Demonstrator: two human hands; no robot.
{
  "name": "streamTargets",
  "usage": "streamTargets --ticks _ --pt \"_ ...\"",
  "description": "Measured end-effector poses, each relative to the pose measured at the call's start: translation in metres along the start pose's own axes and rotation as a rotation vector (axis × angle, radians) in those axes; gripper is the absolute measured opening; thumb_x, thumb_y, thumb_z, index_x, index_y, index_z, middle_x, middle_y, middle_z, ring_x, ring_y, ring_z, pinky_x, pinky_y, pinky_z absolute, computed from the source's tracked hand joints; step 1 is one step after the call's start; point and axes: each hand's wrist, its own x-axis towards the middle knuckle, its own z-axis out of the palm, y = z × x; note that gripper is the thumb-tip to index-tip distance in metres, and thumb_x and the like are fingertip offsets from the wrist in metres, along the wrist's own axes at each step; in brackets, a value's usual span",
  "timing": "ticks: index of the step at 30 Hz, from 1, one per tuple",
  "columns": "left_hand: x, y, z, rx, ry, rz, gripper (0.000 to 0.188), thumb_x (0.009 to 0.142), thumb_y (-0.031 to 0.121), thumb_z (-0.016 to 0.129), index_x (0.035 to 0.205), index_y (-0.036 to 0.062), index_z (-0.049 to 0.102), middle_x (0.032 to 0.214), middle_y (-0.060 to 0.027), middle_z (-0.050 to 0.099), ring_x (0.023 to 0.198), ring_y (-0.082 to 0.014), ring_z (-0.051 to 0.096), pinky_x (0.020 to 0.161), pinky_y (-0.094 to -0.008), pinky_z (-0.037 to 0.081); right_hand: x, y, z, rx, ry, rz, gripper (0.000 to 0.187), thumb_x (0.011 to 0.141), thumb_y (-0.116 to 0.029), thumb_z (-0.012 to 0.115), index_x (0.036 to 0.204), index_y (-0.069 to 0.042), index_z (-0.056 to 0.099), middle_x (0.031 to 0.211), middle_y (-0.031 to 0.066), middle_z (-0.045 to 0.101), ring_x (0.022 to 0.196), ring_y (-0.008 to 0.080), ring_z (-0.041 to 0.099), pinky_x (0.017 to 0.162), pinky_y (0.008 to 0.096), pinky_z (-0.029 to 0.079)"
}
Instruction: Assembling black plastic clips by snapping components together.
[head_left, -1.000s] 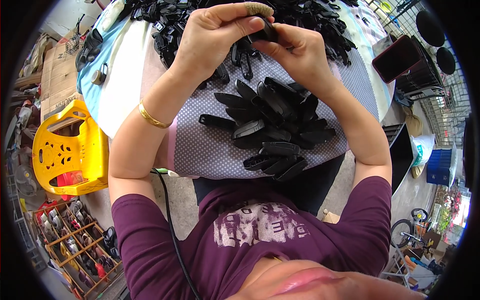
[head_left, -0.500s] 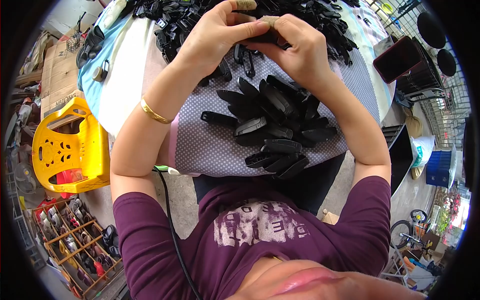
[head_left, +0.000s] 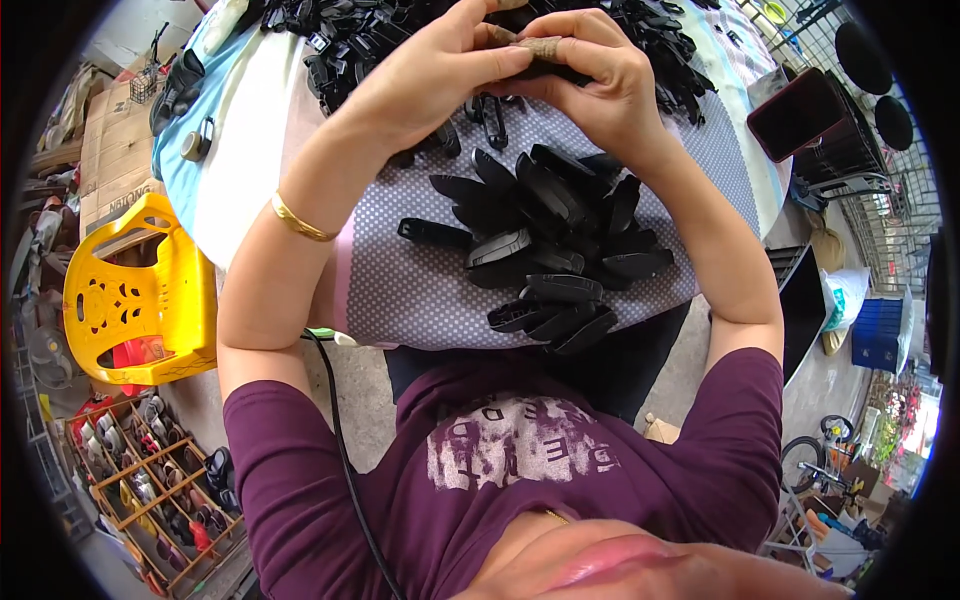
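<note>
There's an open lane down the left of the tabletop [head_left: 245, 130] — but a black heap [head_left: 665, 65] bars the far side, a smaller black pile [head_left: 555, 205] the near middle!

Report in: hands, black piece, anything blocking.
Left hand and right hand meet around a black piece. Fingers hide most of it. Black pile lies nearer the body.

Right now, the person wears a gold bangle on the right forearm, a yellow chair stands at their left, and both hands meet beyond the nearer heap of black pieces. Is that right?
Not quite: the head view shows the gold bangle on the left forearm. The rest holds: yellow chair at the person's left, left hand and right hand meeting beyond the nearer heap of black pieces.
</note>
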Motion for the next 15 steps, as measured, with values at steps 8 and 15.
streamTargets --ticks 8,15 --pt "-0.023 0.023 0.021 0.452 0.067 0.030 0.048 0.079 0.005 0.066 0.123 0.0011 0.047 0.094 -0.0091 0.059 0.089 -0.0160 0.057 0.075 -0.0266 0.047 0.013 -0.023 -0.028 0.610 -0.431 1.240 0.034 0.090 -0.026 0.056 0.116 -0.003 0.057 0.095 0.0045 0.063 0.078 0.0121 0.061 0.072 0.0231 0.050" --pt "-0.059 0.001 0.076 0.981 -0.067 0.536 0.047 0.069 0.004 0.072 0.113 0.0054 0.055 0.093 -0.0122 0.057 0.093 -0.0304 0.053 0.081 -0.0356 0.046 0.015 -0.046 0.000 0.085 -0.852 0.835 0.034 0.078 -0.031 0.059 0.104 -0.011 0.063 0.088 0.0126 0.063 0.087 0.0321 0.059 0.074 0.0400 0.047"
